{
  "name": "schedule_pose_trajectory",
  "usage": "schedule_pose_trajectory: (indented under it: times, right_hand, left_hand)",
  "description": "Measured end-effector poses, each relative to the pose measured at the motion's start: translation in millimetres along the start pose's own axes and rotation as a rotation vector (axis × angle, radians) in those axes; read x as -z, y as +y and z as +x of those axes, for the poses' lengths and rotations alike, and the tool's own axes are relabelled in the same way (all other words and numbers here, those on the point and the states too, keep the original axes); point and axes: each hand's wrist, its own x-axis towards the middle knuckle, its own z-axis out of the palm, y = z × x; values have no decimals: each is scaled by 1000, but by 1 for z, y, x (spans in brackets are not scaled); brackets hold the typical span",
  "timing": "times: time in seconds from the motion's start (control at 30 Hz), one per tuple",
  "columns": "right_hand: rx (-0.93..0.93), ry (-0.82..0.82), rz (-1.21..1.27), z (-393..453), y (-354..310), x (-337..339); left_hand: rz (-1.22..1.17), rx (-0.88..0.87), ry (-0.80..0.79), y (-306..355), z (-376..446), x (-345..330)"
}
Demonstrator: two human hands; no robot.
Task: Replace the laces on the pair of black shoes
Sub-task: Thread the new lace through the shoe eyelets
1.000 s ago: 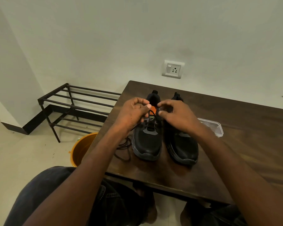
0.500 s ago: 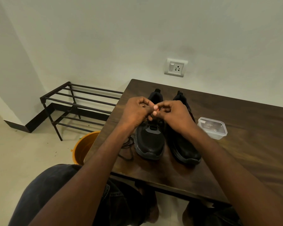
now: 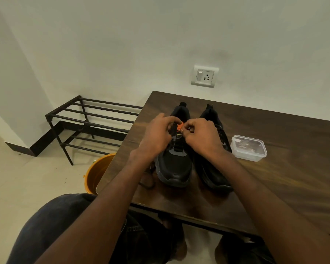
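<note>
— Where are we with the black shoes (image 3: pixel 193 149)?
— Both sit side by side on the worktop (image 3: pixel 286 180), toes toward us. Our left hand (image 3: pixel 158 138) pinches the black lace (image 3: pixel 173 129) over the left shoe's tongue.
— And the right hand (image 3: pixel 203 138)?
— Curled tight, fingertips pinching near the orange tag (image 3: pixel 179 127); what they grip, we cannot tell.

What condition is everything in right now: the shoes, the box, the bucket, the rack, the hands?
Left shoe: upright on the table, being laced near the tongue.
Right shoe: upright beside it, untouched.
Left hand: pinched shut on the lace.
Right hand: pinched shut on the lace.
Loose lace: lying on the table.
Box: lid on.
Bucket: upright, open, contents unclear.
Rack: standing, bare.
</note>
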Motion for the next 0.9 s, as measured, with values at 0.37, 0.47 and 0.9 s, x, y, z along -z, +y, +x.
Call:
schedule_pose_trajectory:
  times: [0.37, 0.47, 0.9]
  right_hand:
    - [111, 28, -178, -1, 1, -7]
    - [111, -2, -261, 1, 0, -9]
    - [108, 0, -269, -2, -2, -17]
  left_hand:
    - [47, -20, -39, -14, 3, -1]
    - [-5, -12, -35, -13, 1, 0]
    - [-126, 0, -42, -17, -2, -1]
